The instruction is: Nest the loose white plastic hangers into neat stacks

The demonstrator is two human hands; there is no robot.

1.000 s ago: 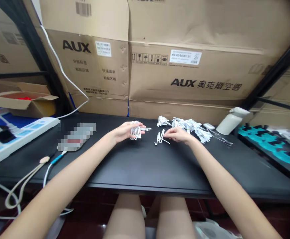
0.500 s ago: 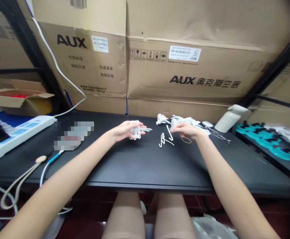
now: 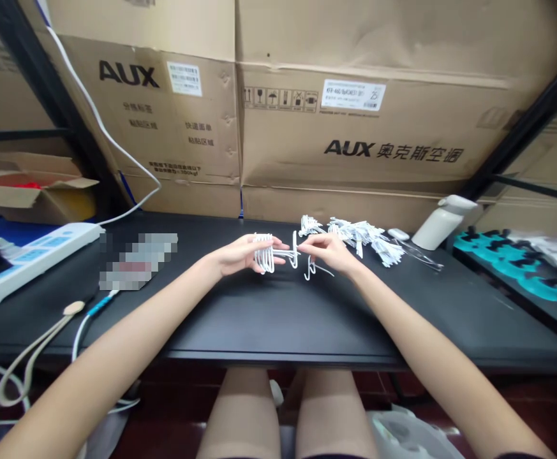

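Note:
A bundle of white hooks is gripped in my left hand, its hooked ends stacked together and its thin stems pointing right. Between thumb and fingertips, my right hand pinches a single white hook, upright at the tips of the bundle's stems. Below my right hand, loose white hooks lie on the black table. A small bunch of hooks and a larger pile of white pieces lie behind it.
A white bottle leans at the back right, near teal items. On the left are a power strip, a blurred flat object, looped cables and an open carton. Large cardboard stands behind the table.
My right hand has moved left with one hook, bringing it to the bundle's stems. My left hand stays nearly in place, still holding the bundle.

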